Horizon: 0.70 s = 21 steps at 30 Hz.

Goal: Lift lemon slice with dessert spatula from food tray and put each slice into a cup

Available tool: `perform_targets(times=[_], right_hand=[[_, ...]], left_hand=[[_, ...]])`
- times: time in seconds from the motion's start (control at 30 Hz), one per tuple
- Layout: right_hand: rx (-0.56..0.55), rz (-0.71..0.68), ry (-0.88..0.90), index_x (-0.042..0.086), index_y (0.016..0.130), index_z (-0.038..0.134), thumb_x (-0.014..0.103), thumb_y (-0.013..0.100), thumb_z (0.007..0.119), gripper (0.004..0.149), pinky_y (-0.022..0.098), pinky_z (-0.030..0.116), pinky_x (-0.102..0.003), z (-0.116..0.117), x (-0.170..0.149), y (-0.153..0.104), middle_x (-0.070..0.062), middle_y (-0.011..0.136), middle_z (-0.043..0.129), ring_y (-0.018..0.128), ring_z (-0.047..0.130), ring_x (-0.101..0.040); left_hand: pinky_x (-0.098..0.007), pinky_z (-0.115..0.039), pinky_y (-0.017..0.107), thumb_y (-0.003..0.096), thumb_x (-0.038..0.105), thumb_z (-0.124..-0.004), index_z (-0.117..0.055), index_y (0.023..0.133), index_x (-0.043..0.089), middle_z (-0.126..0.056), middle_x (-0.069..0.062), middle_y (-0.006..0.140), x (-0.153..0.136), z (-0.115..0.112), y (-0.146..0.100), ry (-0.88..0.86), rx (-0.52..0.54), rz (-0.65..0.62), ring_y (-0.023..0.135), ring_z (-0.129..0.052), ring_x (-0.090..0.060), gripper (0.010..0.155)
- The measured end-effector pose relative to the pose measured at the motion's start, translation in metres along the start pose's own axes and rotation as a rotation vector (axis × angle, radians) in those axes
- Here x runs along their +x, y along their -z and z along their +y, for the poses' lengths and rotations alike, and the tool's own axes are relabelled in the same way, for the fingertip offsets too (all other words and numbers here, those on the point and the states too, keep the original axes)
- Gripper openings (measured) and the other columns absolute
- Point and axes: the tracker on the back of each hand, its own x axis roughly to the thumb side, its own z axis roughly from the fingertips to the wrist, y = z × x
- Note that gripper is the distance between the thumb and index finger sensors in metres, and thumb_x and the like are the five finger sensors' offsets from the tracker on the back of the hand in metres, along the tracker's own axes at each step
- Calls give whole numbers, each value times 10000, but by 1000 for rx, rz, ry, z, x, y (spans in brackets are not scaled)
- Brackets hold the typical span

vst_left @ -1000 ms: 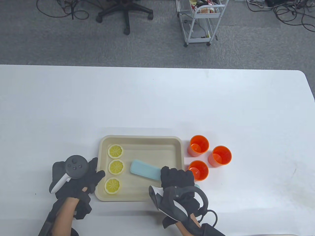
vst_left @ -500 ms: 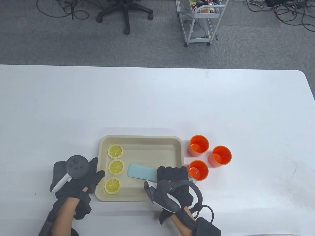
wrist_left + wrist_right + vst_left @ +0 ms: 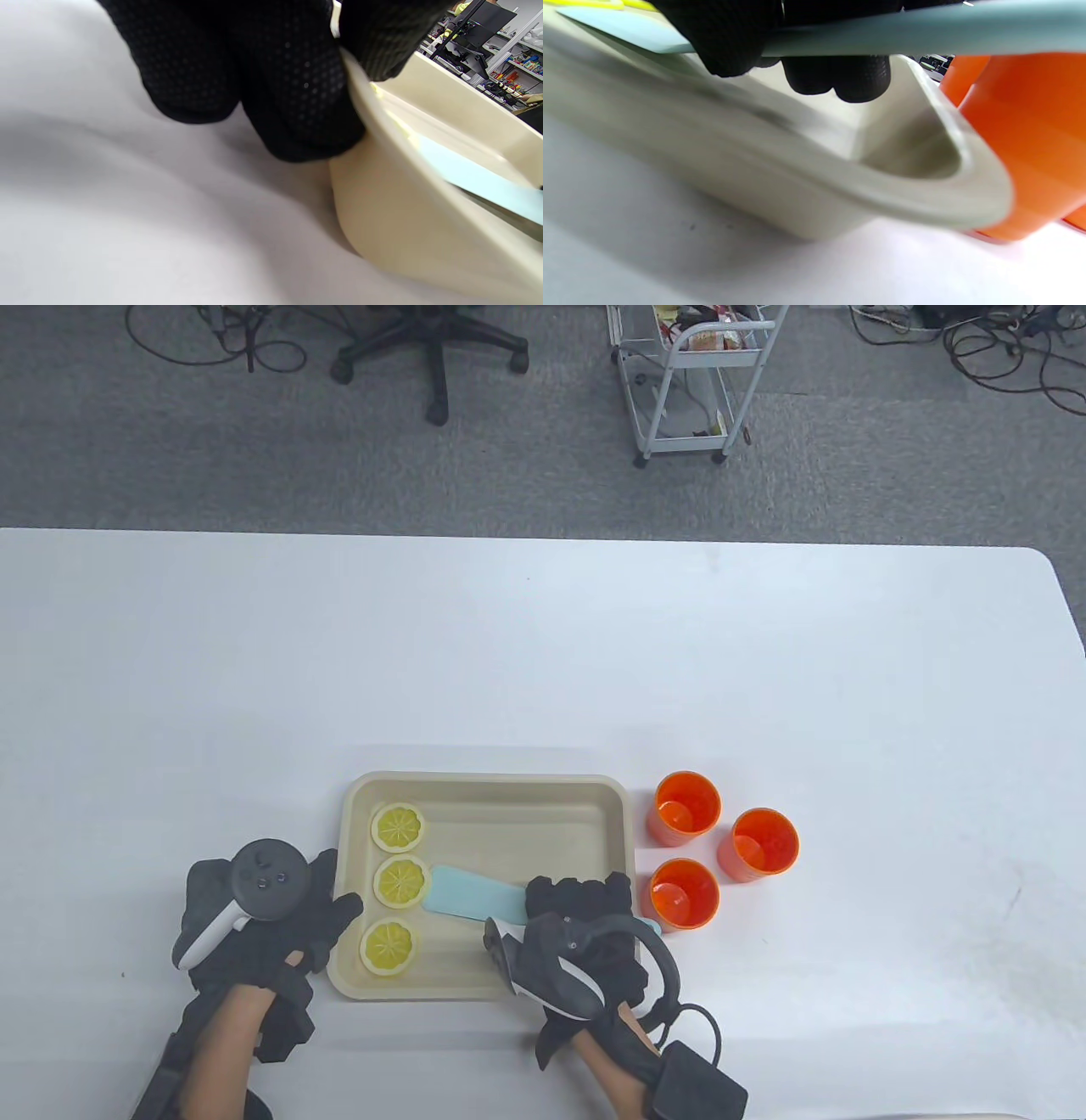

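Note:
A beige food tray [image 3: 526, 793] holds three lemon slices in a column at its left end: far [image 3: 398, 826], middle [image 3: 400, 882] and near [image 3: 389, 948]. My right hand [image 3: 585, 912] grips the handle of a pale blue dessert spatula [image 3: 471, 894]; the blade tip touches the middle slice's right edge. In the right wrist view the spatula [image 3: 882, 36] runs across the top over the tray's rim [image 3: 937, 203]. My left hand [image 3: 318, 912] grips the tray's left rim [image 3: 360, 84], thumb over the edge. Three orange cups [image 3: 687, 806], [image 3: 758, 842], [image 3: 684, 892] stand right of the tray.
The white table [image 3: 543, 645] stretches wide beyond the tray. An office chair [image 3: 428, 347] and a wire cart [image 3: 687, 381] stand on the floor past the far edge. The nearest cup [image 3: 1031, 140] sits close against the tray's right corner.
My right hand has slid the spatula leftward across the tray, from mid-tray until its tip meets the middle lemon slice. The left hand and tray have stayed put.

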Motion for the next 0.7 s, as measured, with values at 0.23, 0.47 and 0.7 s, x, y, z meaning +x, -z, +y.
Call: perform_targets(times=[0.23, 0.47, 0.7], right_hand=[[-46, -61, 66, 253, 1108, 543, 368, 583, 749, 576, 784, 478, -615, 2, 7, 4, -64, 1010, 728, 879, 849, -284], [-138, -149, 144, 211, 1095, 579, 377, 580, 755, 570, 773, 535, -595, 2, 17, 6, -68, 970, 752, 781, 886, -249], [-186, -199, 164, 219, 1091, 583, 381, 575, 757, 568, 776, 535, -594, 0, 20, 4, -60, 966, 753, 774, 886, -240]], left_hand=[[-366, -927, 465, 593, 453, -778, -499, 1145, 50, -965, 14, 728, 0, 0, 0, -2, -4, 0, 433, -1070, -43, 738], [-367, -927, 465, 594, 454, -777, -498, 1145, 47, -965, 13, 727, 0, 0, 1, -1, -5, -2, 432, -1070, -43, 739], [-367, -927, 464, 595, 455, -775, -498, 1145, 44, -966, 10, 724, 0, -1, 1, -4, -6, -5, 430, -1070, -43, 740]])
